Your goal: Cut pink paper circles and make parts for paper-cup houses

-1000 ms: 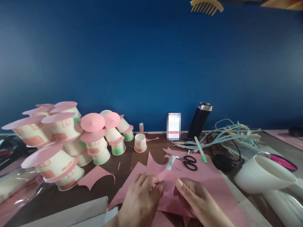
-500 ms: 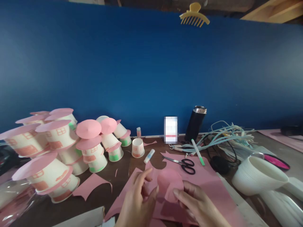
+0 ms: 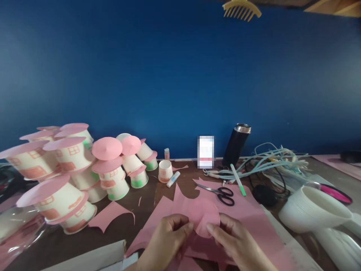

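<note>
left hand (image 3: 170,236) has reached the pink disc (image 3: 208,211) at its edge, scissors (image 3: 225,195) apart

Left hand (image 3: 169,237) and right hand (image 3: 232,235) are bare past the wrists (image 3: 254,254).

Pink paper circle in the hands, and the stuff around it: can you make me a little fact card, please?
Held: pink paper circle, seems overlapped near the bottom
Right hand: pinching its lower right edge
Left hand: at its left edge, grip unclear
Below: larger pink sheet
Beyond the hands: scissors, black handles, on the sheet
Far left: white cups with pink paper tops
Far right: white nested stack
</note>
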A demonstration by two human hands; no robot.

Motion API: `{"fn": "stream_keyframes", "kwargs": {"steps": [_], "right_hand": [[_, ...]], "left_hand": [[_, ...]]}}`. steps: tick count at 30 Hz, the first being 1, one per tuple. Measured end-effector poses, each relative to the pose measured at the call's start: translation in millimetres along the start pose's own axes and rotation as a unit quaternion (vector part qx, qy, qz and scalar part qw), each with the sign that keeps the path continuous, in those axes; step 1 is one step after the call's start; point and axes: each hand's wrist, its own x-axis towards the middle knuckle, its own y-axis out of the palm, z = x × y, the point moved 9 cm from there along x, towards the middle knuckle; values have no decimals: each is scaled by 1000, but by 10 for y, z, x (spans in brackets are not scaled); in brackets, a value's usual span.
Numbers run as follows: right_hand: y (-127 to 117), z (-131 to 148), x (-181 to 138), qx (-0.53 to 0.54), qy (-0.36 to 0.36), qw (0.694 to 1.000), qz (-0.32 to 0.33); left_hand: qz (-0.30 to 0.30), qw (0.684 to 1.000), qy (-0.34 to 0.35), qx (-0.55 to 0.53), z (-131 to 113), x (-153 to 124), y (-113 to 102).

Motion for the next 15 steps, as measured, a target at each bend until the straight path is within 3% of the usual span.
{"fn": "stream_keyframes", "kwargs": {"steps": [7, 15], "right_hand": [[28, 18, -5, -24, -27, 999, 12], [-19, -106, 28, -73, -14, 997, -4]], "left_hand": [[5, 999, -37, -32, 87, -12, 47], [3, 998, -59, -39, 23, -63, 68]]}}
